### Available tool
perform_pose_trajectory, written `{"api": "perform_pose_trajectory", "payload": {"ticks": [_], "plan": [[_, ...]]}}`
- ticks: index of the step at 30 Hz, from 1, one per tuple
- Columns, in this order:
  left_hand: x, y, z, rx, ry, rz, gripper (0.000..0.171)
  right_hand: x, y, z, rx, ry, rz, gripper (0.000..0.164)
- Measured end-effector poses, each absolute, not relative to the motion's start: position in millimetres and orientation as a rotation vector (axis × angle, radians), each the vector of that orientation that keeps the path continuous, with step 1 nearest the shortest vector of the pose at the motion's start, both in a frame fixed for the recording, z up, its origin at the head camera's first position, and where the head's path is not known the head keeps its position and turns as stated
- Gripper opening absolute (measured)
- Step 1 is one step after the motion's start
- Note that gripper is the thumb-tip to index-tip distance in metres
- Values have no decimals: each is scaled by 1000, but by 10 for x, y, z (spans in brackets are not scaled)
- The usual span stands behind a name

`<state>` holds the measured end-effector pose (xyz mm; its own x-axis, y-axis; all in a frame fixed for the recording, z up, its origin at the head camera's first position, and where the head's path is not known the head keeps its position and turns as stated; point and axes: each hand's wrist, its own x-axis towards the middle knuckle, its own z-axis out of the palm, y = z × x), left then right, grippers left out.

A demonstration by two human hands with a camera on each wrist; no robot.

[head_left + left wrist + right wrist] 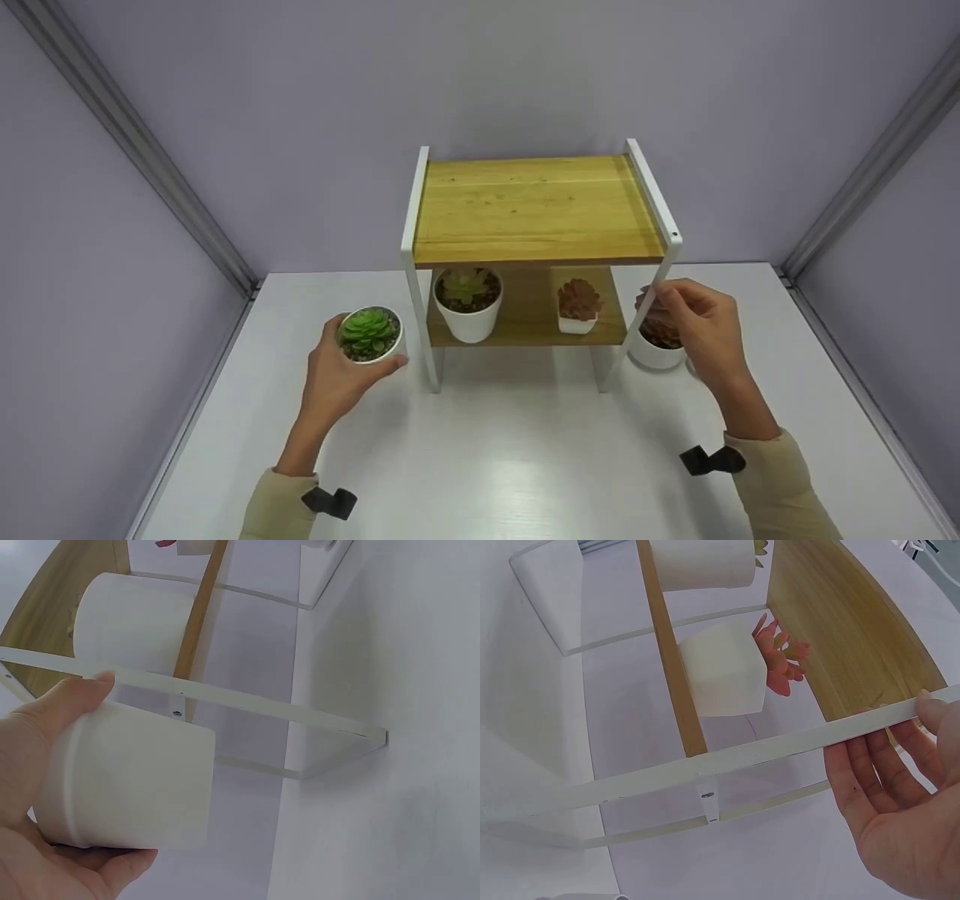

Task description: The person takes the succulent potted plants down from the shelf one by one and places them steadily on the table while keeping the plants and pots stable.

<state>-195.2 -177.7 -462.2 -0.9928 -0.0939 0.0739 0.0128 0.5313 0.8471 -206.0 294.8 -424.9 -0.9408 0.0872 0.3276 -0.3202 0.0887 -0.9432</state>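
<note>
My left hand (335,375) holds a white round pot with a green succulent (370,334), thumb on one side and fingers round the other. In the left wrist view this white pot (142,776) hangs above the table, beside the shelf's left leg. My right hand (705,330) pinches the white right front leg (780,746) of a two-tier wooden shelf (536,210) between thumb and fingers. On the lower board stand a white pot with a pale green succulent (471,319) at the left and a small angular white pot with a red succulent (577,325) at the right.
Right of the shelf, partly behind my right hand, another white pot with a reddish-brown plant (655,355) stands on the white table (495,457). A further whitish rim beside it is mostly hidden. Pale lilac walls (345,112) enclose the table at the back and sides.
</note>
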Motion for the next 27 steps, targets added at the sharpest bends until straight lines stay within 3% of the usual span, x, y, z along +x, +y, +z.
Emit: {"api": "perform_pose_trajectory", "payload": {"ticks": [27], "plan": [[-2327, -1738, -4926, 108, -2576, -1466, 114, -2066, 2963, -4246, 223, -2092, 1914, 28]]}}
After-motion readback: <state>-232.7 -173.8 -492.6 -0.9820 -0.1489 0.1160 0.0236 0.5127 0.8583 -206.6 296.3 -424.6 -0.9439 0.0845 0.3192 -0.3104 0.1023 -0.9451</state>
